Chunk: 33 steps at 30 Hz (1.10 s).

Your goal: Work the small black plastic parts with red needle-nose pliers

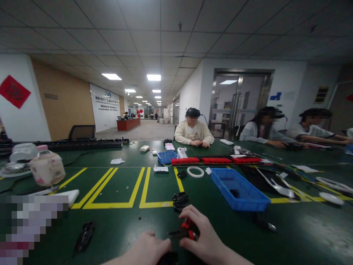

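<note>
At the bottom middle, my right hand [204,230] curls around small pliers [182,233] with red and black handles, their dark pointed jaws facing left. Just beside it, my left hand [149,248] is closed on a black part [167,258], mostly hidden by the fingers and the frame's lower edge. The jaws point over my left hand's thumb side; whether they touch the part I cannot tell. Beyond my right hand lies a black molded piece [180,201]. Another black piece [84,236] rests on the green table [118,230] to the left.
Right of my hands stands a blue tray [242,197] with a small dark item inside. A dark-handled tool [266,223] lies before it. Farther back are a white tape ring [195,172], red strips [216,159] and a smaller blue bin [167,157]. Several people sit across the table.
</note>
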Motion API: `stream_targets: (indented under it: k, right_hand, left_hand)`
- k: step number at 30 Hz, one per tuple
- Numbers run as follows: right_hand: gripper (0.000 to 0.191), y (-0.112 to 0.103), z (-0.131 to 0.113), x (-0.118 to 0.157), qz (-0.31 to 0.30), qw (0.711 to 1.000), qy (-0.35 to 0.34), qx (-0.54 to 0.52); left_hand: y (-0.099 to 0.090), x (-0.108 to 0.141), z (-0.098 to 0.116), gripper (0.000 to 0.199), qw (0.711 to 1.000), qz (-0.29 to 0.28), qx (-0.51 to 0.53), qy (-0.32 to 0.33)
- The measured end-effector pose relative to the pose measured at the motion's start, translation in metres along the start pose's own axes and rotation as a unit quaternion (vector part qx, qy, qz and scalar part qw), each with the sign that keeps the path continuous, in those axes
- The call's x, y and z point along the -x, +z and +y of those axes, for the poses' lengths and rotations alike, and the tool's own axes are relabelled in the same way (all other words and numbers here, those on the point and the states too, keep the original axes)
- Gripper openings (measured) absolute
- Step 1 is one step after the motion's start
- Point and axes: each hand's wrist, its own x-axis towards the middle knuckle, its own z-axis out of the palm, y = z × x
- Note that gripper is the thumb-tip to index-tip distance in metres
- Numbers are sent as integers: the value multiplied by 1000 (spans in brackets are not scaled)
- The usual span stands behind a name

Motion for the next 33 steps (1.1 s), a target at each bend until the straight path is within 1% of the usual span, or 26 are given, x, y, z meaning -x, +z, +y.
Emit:
stream_targets:
  k: [2, 3, 5, 8, 11, 15, 22, 29, 33]
  right_hand:
    - [22, -3, 0, 2, -5, 999, -19, 27]
    - [20, -4, 0, 3, -8, 999, -21, 37]
    - [22, -4, -2, 4, -16, 998, -22, 55]
    - [24, -2, -4, 5, -29, 996, -25, 82]
    - [34, 0, -5, 3, -37, 993, -28, 109]
    - [36, 1, -5, 1, -31, 990, -28, 133]
    - [34, 1, -6, -3, -21, 988, -45, 144]
    - [36, 4, -6, -2, -53, 987, -58, 143]
    - [34, 4, -8, -3, -66, 986, -65, 142]
  left_hand:
    - [-8, 7, 7, 35, 1000, 4, -14, -22]
    - [-10, 10, 10, 38, 999, 7, -16, -31]
    - [-14, 14, 14, 40, 999, 24, -10, -44]
    - [-16, 17, 14, 36, 998, 45, 6, -51]
    - [-19, 20, 12, 31, 997, 49, 31, -55]
    - [-22, 21, 10, 33, 996, 46, 58, -47]
    - [-20, 20, 10, 34, 998, 40, 37, -31]
    - [-24, 22, 9, 35, 997, 36, 64, 1]
    - [-26, 24, 11, 35, 998, 39, 41, 3]
